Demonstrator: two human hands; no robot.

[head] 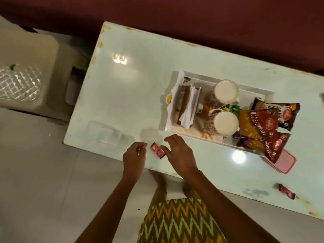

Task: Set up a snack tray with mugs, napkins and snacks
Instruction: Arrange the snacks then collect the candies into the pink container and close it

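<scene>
Two hands at the near desk [133, 95] edge: left hand [134, 157] loosely curled, empty; right hand [178, 153] open, empty. Small red packet [158, 150] between them. Tray [177, 88], far right, holds two mugs [226, 92], napkins [190, 106], snack bags [259, 123].

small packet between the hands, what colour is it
Red, with a dark end, the small packet lies on the white table; the head view shows it.

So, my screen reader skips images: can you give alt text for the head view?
Two bare hands, left hand and right hand, hover over a small red sachet at the white table edge. Beyond, a white tray holds two mugs, napkins and snack packets.
</scene>
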